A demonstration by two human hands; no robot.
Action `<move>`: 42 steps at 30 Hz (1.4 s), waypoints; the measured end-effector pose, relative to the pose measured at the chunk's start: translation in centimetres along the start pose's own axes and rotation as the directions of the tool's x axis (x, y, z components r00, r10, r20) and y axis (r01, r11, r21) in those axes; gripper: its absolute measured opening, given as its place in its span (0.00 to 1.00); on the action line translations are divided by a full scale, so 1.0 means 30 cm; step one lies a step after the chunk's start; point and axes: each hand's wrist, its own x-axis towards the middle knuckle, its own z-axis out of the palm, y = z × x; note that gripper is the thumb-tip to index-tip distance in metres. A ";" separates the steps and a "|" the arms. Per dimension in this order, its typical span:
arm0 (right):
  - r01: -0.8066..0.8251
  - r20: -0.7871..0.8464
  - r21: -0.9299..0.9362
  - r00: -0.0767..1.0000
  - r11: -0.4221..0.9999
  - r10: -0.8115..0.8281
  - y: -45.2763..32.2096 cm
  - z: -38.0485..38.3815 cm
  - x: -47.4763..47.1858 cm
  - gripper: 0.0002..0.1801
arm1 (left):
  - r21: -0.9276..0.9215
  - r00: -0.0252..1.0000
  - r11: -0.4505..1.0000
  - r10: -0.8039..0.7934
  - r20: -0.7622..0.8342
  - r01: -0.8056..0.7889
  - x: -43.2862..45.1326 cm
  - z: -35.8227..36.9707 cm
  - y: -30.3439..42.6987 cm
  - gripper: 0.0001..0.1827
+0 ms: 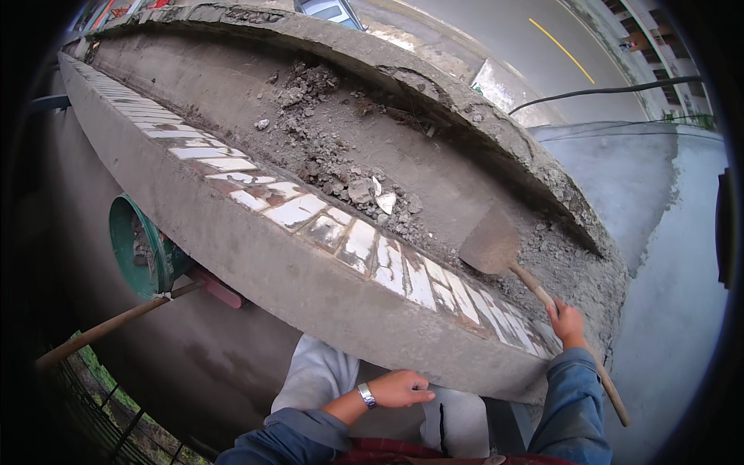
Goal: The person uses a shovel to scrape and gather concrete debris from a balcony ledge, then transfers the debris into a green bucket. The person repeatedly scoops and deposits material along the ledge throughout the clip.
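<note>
My right hand [567, 323] grips the wooden handle of a shovel [494, 241]. Its rusty blade rests in the concrete trough [430, 192], just beyond the tiled inner ledge [357, 244]. The handle's free end sticks out past my sleeve at the lower right. My left hand [401, 388], with a metal watch on the wrist, is by the near face of the wall, above my light trousers. Its fingers are curled and nothing shows in them. Broken mortar and rubble [325, 163] lie along the trough floor, with some white tile shards [385, 202] among them.
A green bucket [139, 247] with debris in it stands at left below the wall, beside a wooden pole [116, 325]. The trough's outer wall [465, 110] has a crumbled top. Black cables [604, 92] cross at right. A road [523, 46] and parked car [331, 13] lie beyond.
</note>
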 end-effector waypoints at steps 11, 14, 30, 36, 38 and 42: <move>0.176 -0.051 0.018 0.983 0.984 -0.175 -0.008 0.083 0.184 0.21 | 0.095 0.991 0.989 0.119 -0.058 -0.114 0.005 0.006 -0.004 0.23; 0.144 0.004 0.061 0.990 0.988 -0.144 0.003 0.046 0.220 0.20 | 0.192 0.991 0.976 0.115 -0.061 -0.102 0.018 0.009 -0.013 0.24; 0.274 -0.049 0.141 0.962 0.951 -0.270 -0.256 0.107 0.294 0.22 | 0.185 0.979 0.971 0.172 -0.106 -0.151 -0.007 0.013 -0.025 0.24; 0.239 -0.012 0.129 0.971 0.962 -0.240 -0.363 0.052 0.339 0.22 | 0.130 0.972 0.969 0.221 -0.080 -0.210 -0.035 0.027 -0.031 0.23; 0.268 -0.039 0.188 0.963 0.945 -0.265 -0.584 0.072 0.398 0.23 | 0.130 0.971 0.968 0.226 -0.075 -0.215 -0.041 0.027 -0.032 0.23; 0.387 -0.103 0.330 0.922 0.861 -0.374 -1.040 0.089 0.507 0.25 | 0.148 0.983 0.977 0.168 -0.079 -0.155 -0.044 0.022 -0.024 0.22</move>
